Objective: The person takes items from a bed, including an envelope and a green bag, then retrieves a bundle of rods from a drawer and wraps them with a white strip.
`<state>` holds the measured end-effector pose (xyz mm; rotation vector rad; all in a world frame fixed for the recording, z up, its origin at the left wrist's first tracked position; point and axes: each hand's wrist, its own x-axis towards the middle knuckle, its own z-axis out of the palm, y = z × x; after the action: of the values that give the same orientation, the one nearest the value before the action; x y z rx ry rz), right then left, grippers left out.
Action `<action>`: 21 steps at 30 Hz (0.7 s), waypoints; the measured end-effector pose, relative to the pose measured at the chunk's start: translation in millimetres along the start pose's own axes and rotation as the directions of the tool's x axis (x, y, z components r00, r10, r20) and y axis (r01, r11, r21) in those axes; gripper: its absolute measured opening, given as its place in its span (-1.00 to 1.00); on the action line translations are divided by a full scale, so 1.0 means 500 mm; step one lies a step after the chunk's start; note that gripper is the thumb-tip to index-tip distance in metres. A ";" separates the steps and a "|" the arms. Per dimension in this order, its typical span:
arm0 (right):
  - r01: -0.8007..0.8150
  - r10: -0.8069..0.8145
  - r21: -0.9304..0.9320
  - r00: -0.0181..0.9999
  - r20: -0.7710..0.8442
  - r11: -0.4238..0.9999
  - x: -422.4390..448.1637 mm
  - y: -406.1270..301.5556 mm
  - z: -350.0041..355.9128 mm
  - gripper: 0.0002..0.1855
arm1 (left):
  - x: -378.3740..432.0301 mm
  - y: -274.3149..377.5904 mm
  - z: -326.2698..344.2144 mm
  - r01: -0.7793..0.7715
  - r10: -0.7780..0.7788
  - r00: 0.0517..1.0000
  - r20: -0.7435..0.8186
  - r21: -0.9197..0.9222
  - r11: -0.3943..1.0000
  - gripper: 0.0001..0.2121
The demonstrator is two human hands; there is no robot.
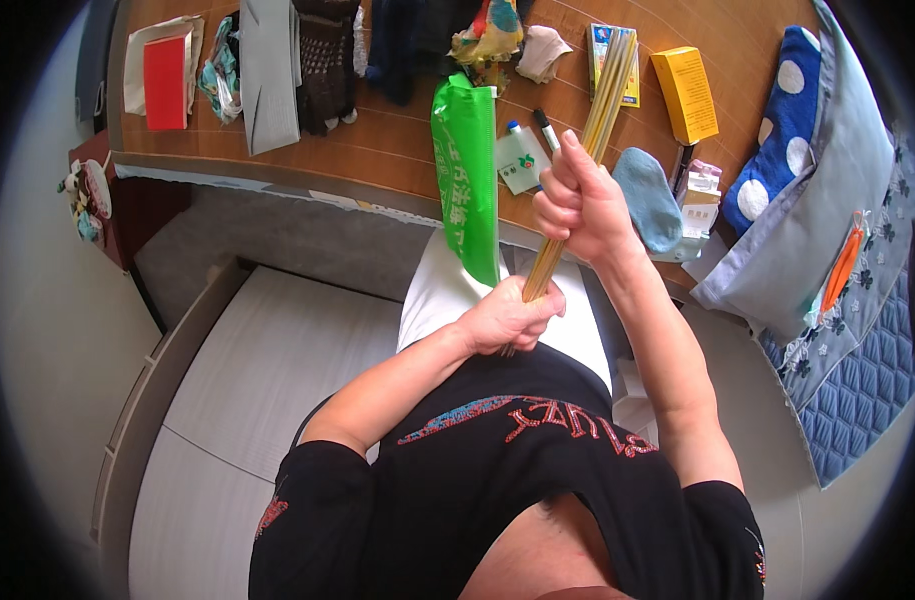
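Observation:
A bundle of long, thin yellowish sticks [606, 97] slants up over the table's near edge, held in both fists. My left hand [508, 319] grips the lower end close to my waist, and the short tips poke out below it. Higher up, my right hand [586, 202] is closed around the middle with its thumb along the bundle. Left of the sticks, a bright green zip bag [468, 187] bearing white writing hangs over the table edge towards my lap. Beyond my right hand lie a black-capped marker [547, 129] and a small pale packet with a green mark [523, 161].
The wooden table [382, 139] holds a red booklet [164, 82], grey strips [270, 82], a dark knitted glove [326, 67], a yellow box [684, 94] and a blue-grey sock [646, 199]. At right are a dotted blue cloth [795, 90] and a grey pillow [851, 150].

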<state>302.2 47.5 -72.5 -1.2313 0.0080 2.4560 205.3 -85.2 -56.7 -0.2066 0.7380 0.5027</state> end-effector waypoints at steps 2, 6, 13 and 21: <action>-0.001 -0.003 0.036 0.994 0.113 0.999 -0.006 -0.005 0.008 -0.52 | -0.011 0.009 -0.009 0.049 -0.040 0.994 0.099 -0.086 0.995 -0.81; 0.002 -0.016 0.063 0.978 0.208 0.998 -0.007 -0.010 0.029 -0.53 | -0.019 0.052 0.000 -0.063 0.065 0.970 0.236 -0.014 0.998 -0.78; 0.009 -0.033 0.117 0.978 0.204 0.993 0.010 0.009 0.027 -0.54 | -0.007 0.098 -0.016 -0.088 0.100 0.973 0.206 -0.069 0.994 -0.70; 0.104 -0.146 0.205 0.968 0.205 0.973 -0.020 0.016 0.030 -0.70 | -0.026 0.082 -0.046 0.007 0.020 0.929 0.369 -0.072 0.997 -0.66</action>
<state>293.2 39.2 -56.7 -0.8497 0.1028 2.4015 162.9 -62.3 -64.7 -0.1698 0.3520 0.5563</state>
